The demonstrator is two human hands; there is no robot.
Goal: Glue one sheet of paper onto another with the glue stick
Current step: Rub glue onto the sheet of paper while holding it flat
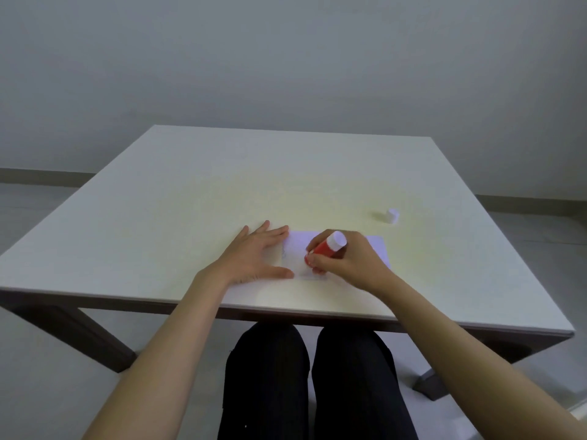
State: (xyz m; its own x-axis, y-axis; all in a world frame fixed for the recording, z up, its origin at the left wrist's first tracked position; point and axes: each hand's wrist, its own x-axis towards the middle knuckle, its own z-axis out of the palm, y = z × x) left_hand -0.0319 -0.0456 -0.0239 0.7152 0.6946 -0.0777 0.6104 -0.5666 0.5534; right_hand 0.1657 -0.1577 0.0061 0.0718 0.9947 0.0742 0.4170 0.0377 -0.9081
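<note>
A white sheet of paper (378,249) lies flat near the table's front edge, hard to tell from the pale top. My right hand (346,262) grips a red glue stick (327,249) with a white end, tilted, its lower tip pressed on the paper's left part. My left hand (254,255) lies flat with fingers spread, resting on the paper's left edge. Whether a second sheet lies there I cannot tell. The glue stick's white cap (392,215) lies apart, to the back right.
The square white table (190,185) has dark legs and stands before a plain grey wall. My knees in dark trousers (305,376) sit under its front edge.
</note>
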